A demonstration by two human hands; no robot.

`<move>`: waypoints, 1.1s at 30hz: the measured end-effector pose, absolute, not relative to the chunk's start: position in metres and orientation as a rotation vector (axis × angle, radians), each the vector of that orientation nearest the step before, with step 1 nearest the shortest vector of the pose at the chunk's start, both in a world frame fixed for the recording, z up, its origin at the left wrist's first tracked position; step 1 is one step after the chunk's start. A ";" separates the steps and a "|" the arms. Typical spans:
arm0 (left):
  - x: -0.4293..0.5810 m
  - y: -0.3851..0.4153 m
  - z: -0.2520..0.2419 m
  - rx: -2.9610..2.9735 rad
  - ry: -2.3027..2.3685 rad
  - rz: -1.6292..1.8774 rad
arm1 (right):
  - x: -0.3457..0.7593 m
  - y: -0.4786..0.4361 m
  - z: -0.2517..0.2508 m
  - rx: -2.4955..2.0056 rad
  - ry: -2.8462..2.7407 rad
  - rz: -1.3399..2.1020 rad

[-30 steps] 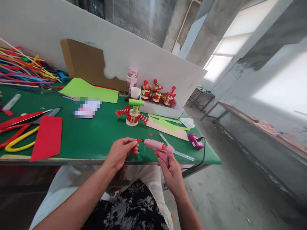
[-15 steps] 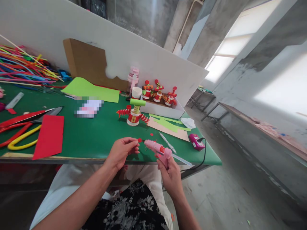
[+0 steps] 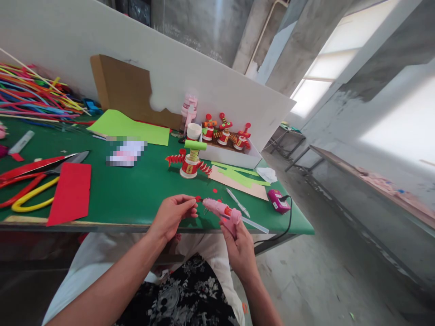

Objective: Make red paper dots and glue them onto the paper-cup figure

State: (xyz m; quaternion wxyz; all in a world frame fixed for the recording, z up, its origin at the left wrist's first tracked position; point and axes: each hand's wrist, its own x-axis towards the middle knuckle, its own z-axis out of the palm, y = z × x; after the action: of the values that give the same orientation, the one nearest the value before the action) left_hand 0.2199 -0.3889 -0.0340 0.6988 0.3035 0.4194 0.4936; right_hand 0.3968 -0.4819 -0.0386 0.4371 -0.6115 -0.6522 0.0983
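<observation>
The left hand (image 3: 175, 215) has its thumb and index finger pinched on a small, flat red paper disc (image 3: 198, 198), held just above the near edge of the smooth green tabletop (image 3: 136, 199). The right hand (image 3: 242, 249) has its fingers wrapped around the grip of a pink plastic glue gun (image 3: 215, 207), whose dark tapered nozzle points at the disc; whether they touch is too small to tell. A translucent, rod-shaped glue stick (image 3: 255, 224) juts from the gun's rear. Beyond the hands stands a red-and-white cup figure (image 3: 188, 168) with pleated red paper arms, a folded yellow-green neck and a rolled lime-green paper tube on top. To its right, lime-green paper strips (image 3: 238, 175) overlap a flat beige sheet (image 3: 258, 192), near a slim white pen (image 3: 238, 202).
</observation>
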 end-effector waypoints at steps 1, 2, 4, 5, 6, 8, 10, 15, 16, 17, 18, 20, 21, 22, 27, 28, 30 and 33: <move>0.220 -0.389 -0.034 0.674 0.937 1.100 | 0.397 -0.482 -0.039 -1.521 -1.622 0.235; 0.220 -0.389 -0.034 0.672 0.939 1.100 | 0.397 -0.482 -0.039 -1.522 -1.623 0.226; 0.220 -0.389 -0.033 0.669 0.941 1.100 | 0.397 -0.482 -0.040 -1.523 -1.628 0.212; 0.220 -0.389 -0.033 0.669 0.940 1.099 | 0.397 -0.482 -0.040 -1.523 -1.631 0.207; 0.220 -0.389 -0.032 0.669 0.939 1.099 | 0.397 -0.482 -0.040 -1.523 -1.631 0.202; 0.220 -0.390 -0.032 0.669 0.936 1.099 | 0.397 -0.482 -0.040 -1.527 -1.632 0.201; 0.220 -0.390 -0.032 0.669 0.935 1.101 | 0.397 -0.482 -0.040 -1.527 -1.629 0.204; 0.220 -0.389 -0.033 0.676 0.931 1.101 | 0.397 -0.482 -0.040 -1.507 -1.621 0.207; 0.220 -0.389 -0.033 0.679 0.929 1.101 | 0.396 -0.482 -0.040 -1.506 -1.621 0.209; 0.220 -0.389 -0.034 0.683 0.928 1.101 | 0.396 -0.482 -0.040 -1.506 -1.622 0.211; 0.220 -0.389 -0.034 0.686 0.928 1.102 | 0.397 -0.482 -0.039 -1.507 -1.623 0.213; 0.220 -0.389 -0.035 0.691 0.928 1.102 | 0.397 -0.482 -0.039 -1.509 -1.627 0.210; 0.220 -0.389 -0.036 0.693 0.928 1.103 | 0.397 -0.482 -0.039 -1.511 -1.629 0.208; 0.220 -0.389 -0.036 0.695 0.928 1.103 | 0.397 -0.481 -0.039 -1.514 -1.631 0.204; 0.221 -0.389 -0.035 0.693 0.932 1.114 | 0.397 -0.481 -0.039 -1.534 -1.642 0.197; 0.221 -0.389 -0.035 0.692 0.934 1.116 | 0.397 -0.481 -0.039 -1.536 -1.642 0.196; 0.221 -0.389 -0.035 0.692 0.935 1.118 | 0.396 -0.481 -0.040 -1.539 -1.637 0.193; 0.221 -0.389 -0.035 0.697 0.931 1.116 | 0.397 -0.481 -0.039 -1.535 -1.639 0.192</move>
State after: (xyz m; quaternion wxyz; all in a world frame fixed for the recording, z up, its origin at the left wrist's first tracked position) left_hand 0.2206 -0.3894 -0.0349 0.6926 0.3120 0.4166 0.4993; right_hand 0.3965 -0.4810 -0.0394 0.4294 -0.6152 -0.6567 0.0771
